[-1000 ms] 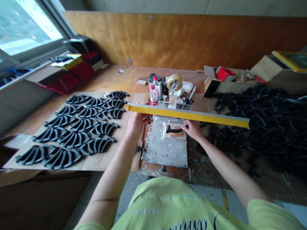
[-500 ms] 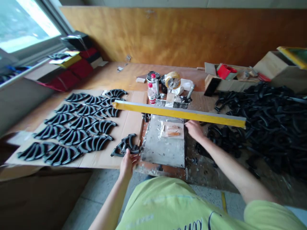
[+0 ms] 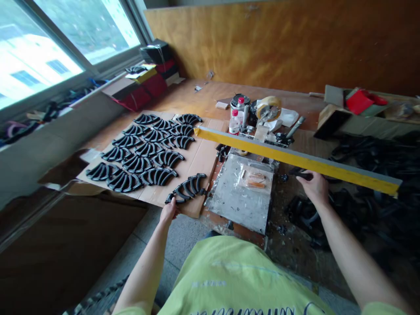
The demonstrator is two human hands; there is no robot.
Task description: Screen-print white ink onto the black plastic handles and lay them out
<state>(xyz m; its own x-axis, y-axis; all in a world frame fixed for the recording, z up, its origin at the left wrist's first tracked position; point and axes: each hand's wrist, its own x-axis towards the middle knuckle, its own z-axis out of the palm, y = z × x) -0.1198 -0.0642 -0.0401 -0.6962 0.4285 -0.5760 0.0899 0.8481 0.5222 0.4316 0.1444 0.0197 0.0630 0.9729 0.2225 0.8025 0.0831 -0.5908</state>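
Observation:
Near the front edge of the cardboard sheet (image 3: 193, 205), my left hand (image 3: 169, 211) pinches the lower left end of a black curved, ribbed part (image 3: 187, 189). Rows of similar black parts (image 3: 137, 162) lie behind and to the left on the same cardboard. My right hand (image 3: 314, 188) is closed on a dark piece (image 3: 301, 173) right of the grey metal plate (image 3: 239, 210), just in front of the yellow bar. On the plate rests a clear bag with small orange-brown items (image 3: 256, 180).
A long yellow bar (image 3: 295, 159) crosses above the plate. Behind it stand red-capped bottles (image 3: 234, 124), a tape roll (image 3: 269, 109) and a clamp. Dark parts (image 3: 370, 210) are heaped at the right, near an open box (image 3: 370, 127).
The view has swung left. My left hand has carried the black part left, away from the plate. My right hand has moved right, away from the plate, and now has a dark piece in it.

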